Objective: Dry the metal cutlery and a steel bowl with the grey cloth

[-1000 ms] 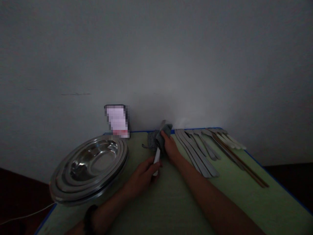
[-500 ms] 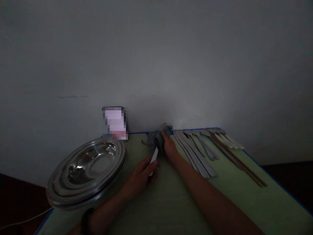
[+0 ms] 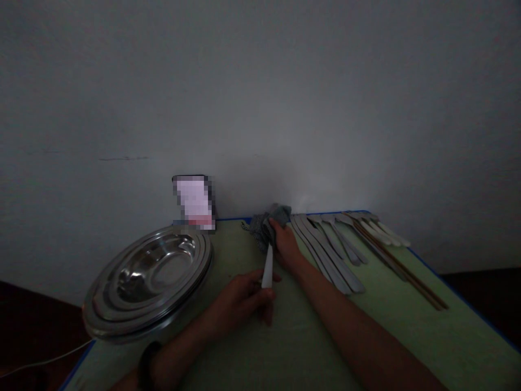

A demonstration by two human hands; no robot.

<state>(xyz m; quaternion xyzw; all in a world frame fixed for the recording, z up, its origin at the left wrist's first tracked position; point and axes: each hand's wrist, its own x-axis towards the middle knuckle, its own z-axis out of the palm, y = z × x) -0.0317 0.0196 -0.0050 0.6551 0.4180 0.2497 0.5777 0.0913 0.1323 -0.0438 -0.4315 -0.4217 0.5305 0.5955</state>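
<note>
My left hand (image 3: 244, 297) is closed around the handle of a pale utensil (image 3: 267, 268) that points away from me over the green table (image 3: 285, 347). Its far end is buried in a grey cloth (image 3: 264, 225), so I cannot tell what kind of utensil it is. My right hand (image 3: 286, 245) grips that cloth and wraps it round the utensil's far end near the table's back edge. A dark band sits on my left wrist.
Stacked steel plates (image 3: 150, 277) sit at the left, overhanging the table edge. A phone (image 3: 194, 201) leans against the wall behind them. Several metal utensils (image 3: 325, 250) and wooden chopsticks (image 3: 402, 269) lie in a row at the right. A white cable (image 3: 40, 361) hangs lower left.
My left hand has drawn back toward me and the utensil now stands straighter. More of its handle shows out of the cloth, which my right hand still holds.
</note>
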